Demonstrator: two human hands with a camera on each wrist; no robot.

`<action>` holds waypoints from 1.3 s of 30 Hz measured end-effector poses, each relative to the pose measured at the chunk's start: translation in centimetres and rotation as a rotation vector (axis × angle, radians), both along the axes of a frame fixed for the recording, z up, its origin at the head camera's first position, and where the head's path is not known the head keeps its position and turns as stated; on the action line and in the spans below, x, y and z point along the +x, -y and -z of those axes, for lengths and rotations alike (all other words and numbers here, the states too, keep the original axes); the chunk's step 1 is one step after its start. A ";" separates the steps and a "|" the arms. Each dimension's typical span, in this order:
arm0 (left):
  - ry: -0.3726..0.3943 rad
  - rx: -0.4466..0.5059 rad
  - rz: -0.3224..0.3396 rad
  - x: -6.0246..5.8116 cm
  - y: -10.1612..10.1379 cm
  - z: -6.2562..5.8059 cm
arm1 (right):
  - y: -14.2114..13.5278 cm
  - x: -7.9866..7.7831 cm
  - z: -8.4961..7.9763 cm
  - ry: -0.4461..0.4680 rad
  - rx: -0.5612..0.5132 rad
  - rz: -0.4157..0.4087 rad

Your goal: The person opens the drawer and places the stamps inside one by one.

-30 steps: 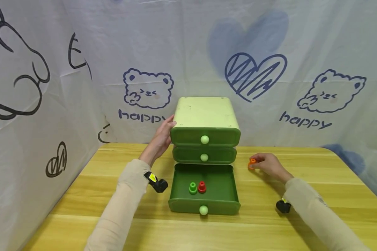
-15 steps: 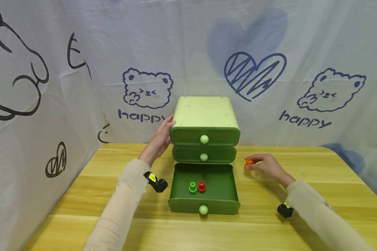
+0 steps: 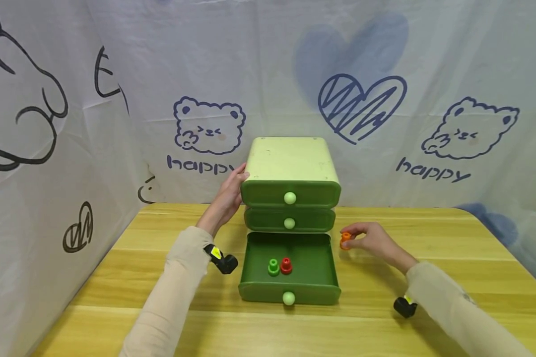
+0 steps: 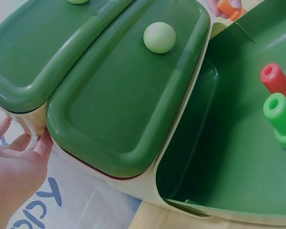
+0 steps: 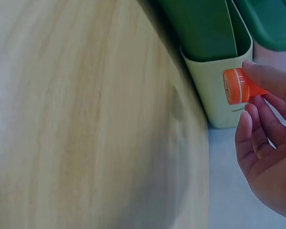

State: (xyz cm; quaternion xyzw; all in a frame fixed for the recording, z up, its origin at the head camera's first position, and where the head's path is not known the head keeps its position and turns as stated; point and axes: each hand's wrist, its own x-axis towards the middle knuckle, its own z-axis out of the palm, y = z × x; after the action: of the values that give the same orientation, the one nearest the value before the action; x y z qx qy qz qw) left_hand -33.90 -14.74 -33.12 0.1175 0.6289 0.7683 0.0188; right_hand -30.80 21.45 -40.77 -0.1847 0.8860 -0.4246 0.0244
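My right hand (image 3: 375, 244) pinches a small orange stepped plastic piece (image 3: 345, 241) between thumb and fingers, just right of the pulled-out bottom drawer (image 3: 312, 258). Its wide round end (image 5: 233, 86) shows in the right wrist view. My left hand (image 3: 229, 195) rests against the left side of a mini drawer cabinet (image 3: 295, 158) with a pale yellow-green body, fingers extended along that side (image 4: 21, 148). Inside the drawer a green stepped piece (image 3: 274, 267) and a red one (image 3: 286, 266) stand upright side by side, narrow ends up.
Two closed green drawers, the top one (image 3: 268, 194) and the middle one (image 3: 268, 220), have round pale knobs. The cabinet stands on a wood-grain table (image 3: 161, 277), close to a white cloth backdrop (image 3: 277, 74) printed with bears and hearts.
My right hand has carried the orange piece leftward and slightly nearer, close to the drawer's right side. The left hand stays on the cabinet; the green and red pieces have not moved.
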 end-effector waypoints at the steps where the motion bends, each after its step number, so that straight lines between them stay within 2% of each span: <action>1: 0.000 -0.001 0.001 0.0 0.0 0.0 | 0.1 0.1 0.0 0.003 -0.006 0.002; 6: 0.010 0.004 0.003 0.1 0.0 -0.1 | 0.2 0.4 -0.1 0.010 -0.028 -0.004; 14: 0.010 0.005 0.005 0.2 0.1 -0.1 | 0.6 1.0 -0.5 -0.035 -0.016 -0.053; 21: 0.018 0.025 -0.002 0.2 0.1 0.0 | 0.8 1.4 -0.8 -0.019 -0.014 -0.087; 33: 0.014 0.027 0.009 0.1 0.0 0.0 | 1.8 2.1 -2.2 -0.063 0.034 -0.152; 39: 0.014 0.026 0.005 0.2 0.0 -0.1 | 2.4 2.2 -2.9 -0.049 0.060 -0.188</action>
State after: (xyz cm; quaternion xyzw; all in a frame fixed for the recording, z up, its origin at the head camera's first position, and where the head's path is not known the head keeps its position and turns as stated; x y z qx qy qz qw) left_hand -33.73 -14.69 -33.03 0.1139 0.6185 0.7771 0.0233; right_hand -28.63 19.01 -37.87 -0.2767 0.8774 -0.3889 0.0478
